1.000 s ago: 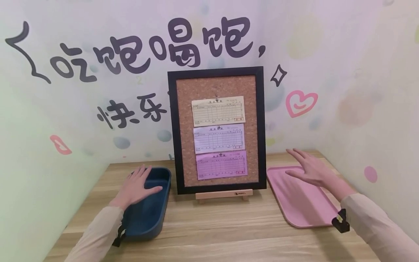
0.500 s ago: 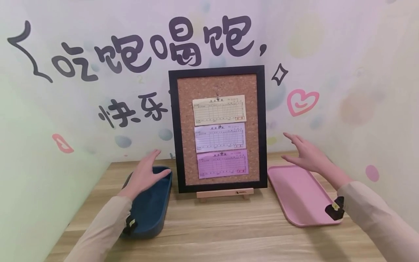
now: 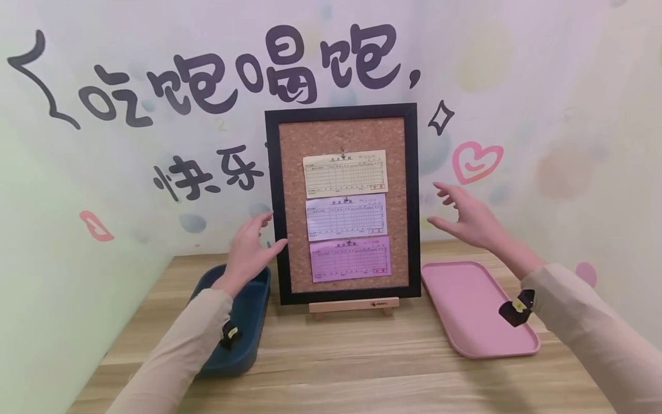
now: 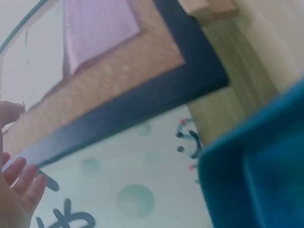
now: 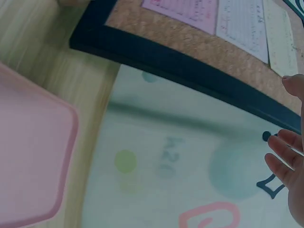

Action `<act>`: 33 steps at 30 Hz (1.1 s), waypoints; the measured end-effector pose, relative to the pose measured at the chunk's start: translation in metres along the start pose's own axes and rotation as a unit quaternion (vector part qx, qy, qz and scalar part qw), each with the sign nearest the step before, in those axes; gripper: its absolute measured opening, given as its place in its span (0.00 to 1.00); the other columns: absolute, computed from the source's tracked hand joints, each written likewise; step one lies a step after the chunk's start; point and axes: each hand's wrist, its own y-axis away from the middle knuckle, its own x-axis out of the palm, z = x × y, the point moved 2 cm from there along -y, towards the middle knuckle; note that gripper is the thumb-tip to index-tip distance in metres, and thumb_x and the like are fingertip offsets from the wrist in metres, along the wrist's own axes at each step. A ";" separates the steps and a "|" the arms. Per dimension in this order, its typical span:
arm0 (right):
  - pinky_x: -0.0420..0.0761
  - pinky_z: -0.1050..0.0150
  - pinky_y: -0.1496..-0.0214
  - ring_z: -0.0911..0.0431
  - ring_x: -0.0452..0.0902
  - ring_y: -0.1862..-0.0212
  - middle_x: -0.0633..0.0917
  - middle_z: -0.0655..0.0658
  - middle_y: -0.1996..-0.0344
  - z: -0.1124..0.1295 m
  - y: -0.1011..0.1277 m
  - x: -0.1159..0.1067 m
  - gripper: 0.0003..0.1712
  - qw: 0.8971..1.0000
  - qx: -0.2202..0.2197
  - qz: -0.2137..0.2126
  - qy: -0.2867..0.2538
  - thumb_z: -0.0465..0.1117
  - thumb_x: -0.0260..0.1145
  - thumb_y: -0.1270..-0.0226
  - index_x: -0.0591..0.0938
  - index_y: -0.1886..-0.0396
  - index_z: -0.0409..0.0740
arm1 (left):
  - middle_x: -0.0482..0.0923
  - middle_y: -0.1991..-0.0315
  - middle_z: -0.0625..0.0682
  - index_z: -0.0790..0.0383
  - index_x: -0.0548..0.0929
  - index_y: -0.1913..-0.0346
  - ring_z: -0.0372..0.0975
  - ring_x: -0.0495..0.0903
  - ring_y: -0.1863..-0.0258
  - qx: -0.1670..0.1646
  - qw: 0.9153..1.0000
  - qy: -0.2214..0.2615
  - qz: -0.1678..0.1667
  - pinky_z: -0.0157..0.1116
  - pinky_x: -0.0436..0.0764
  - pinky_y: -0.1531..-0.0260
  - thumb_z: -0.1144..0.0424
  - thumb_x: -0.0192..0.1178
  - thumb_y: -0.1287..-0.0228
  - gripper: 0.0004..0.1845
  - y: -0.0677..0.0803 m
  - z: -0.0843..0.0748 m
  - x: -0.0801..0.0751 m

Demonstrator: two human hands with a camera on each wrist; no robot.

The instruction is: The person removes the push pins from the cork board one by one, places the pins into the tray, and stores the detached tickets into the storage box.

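A black-framed cork board (image 3: 341,135) leans upright on a small wooden easel (image 3: 354,306). Three paper slips are pinned to it in a column: a cream slip (image 3: 345,174), a white slip (image 3: 346,217) and a purple slip (image 3: 351,259). My left hand (image 3: 250,250) is at the frame's left edge, thumb and fingers spread and holding nothing; whether it touches the frame I cannot tell. To the right of the frame, apart from it, my right hand (image 3: 468,218) hovers with its fingers extended and nothing in them.
A deep blue tray (image 3: 248,339) stands left of the board, partly beneath my left forearm. On the right lies a flat pink tray (image 3: 481,310). Both rest on a wooden table (image 3: 357,368), with a wall (image 3: 217,138) bearing printed characters close behind.
Both hands have risen from over the trays and moved inward toward the board's sides. The board, slips and trays stay where they were.
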 end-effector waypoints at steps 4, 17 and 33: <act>0.76 0.48 0.56 0.44 0.74 0.56 0.76 0.36 0.55 0.011 -0.014 -0.003 0.39 1.000 -0.003 -0.005 -0.006 0.39 0.70 0.49 0.64 0.38 0.37 | 0.71 0.47 0.61 0.67 0.67 0.41 0.48 0.72 0.51 -0.007 1.000 0.022 -0.006 0.45 0.78 0.54 0.62 0.68 0.50 0.33 -0.010 -0.012 0.004; 0.76 0.54 0.62 0.47 0.72 0.56 0.75 0.37 0.56 0.042 -0.056 0.000 0.38 1.000 -0.016 0.002 -0.002 0.41 0.68 0.47 0.64 0.38 0.36 | 0.67 0.44 0.60 0.65 0.62 0.37 0.48 0.71 0.49 -0.076 0.991 0.111 -0.006 0.43 0.76 0.51 0.62 0.64 0.46 0.34 -0.036 -0.029 0.012; 0.73 0.55 0.54 0.50 0.70 0.54 0.73 0.40 0.56 0.065 -0.096 0.013 0.38 0.999 0.008 0.029 -0.034 0.45 0.67 0.45 0.63 0.37 0.39 | 0.67 0.46 0.62 0.69 0.62 0.38 0.50 0.72 0.50 -0.120 0.970 0.206 -0.038 0.43 0.76 0.52 0.68 0.62 0.46 0.32 -0.054 -0.034 0.017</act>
